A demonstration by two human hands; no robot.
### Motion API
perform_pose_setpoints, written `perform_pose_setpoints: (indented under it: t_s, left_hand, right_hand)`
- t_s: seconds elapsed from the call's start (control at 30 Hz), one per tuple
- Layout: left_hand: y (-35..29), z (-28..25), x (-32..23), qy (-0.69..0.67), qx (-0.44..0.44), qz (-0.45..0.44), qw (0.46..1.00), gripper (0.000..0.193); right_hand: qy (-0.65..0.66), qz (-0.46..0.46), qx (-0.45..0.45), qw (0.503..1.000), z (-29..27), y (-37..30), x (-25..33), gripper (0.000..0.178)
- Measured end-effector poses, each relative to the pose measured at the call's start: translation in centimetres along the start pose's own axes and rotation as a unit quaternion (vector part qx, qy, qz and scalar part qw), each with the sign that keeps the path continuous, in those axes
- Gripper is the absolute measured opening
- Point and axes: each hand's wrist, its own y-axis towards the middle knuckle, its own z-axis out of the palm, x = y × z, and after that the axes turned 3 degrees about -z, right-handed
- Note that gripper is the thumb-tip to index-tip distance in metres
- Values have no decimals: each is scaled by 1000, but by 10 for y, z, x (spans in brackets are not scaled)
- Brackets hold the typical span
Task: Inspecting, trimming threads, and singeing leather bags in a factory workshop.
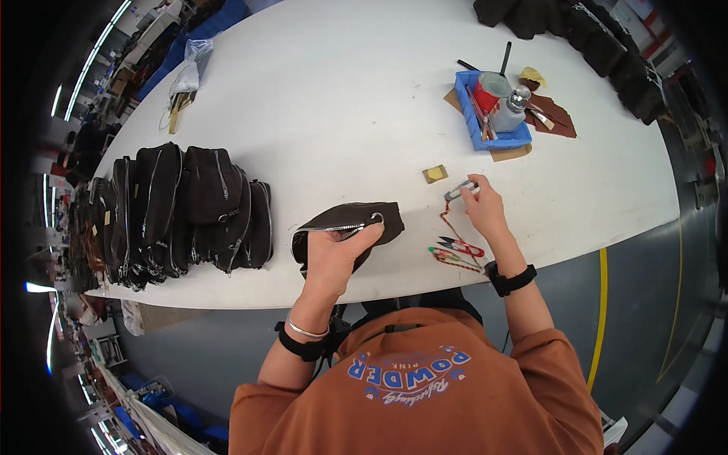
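My left hand (334, 256) is closed on a dark brown zippered pouch (383, 214), with the thumb on top beside a metal ring. The fingers go inside its unzipped mouth and are hidden. Off to the right, my right hand (483, 206) pinches a small grey, lighter-like object (459, 190) at or just above the tabletop. A reddish braided cord (447, 220) trails from that object. Closer to me lie red-handled thread snips (462, 247) and a green-tipped tool (447, 255) with more cord.
Dark zippered pouches (171, 205) stand packed together at the left. A small tan piece with a yellow block (435, 174) lies beyond my right hand. Farther back, a blue tray (478, 136) holds a red can, a metal-topped bottle and tools. More dark pouches (599, 38) lie along the far right edge.
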Motion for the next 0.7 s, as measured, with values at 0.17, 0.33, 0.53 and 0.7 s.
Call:
perform_pose_setpoints:
  t_s: [0.17, 0.33, 0.53, 0.7]
  left_hand:
    - [1, 4, 0, 0, 26, 16, 1000, 21]
    - [-2, 3, -6, -5, 35, 32, 999, 21]
    - [-9, 5, -11, 17, 39, 45, 998, 22]
    - [-13, 3, -11, 41, 27, 53, 997, 22]
  right_hand:
    - [-153, -11, -33, 988, 20, 13, -5, 25]
    - [-178, 21, -8, 984, 16, 13, 6, 24]
    - [-213, 15, -41, 976, 16, 18, -16, 42]
    - [-23, -2, -76, 997, -15, -1, 8, 56]
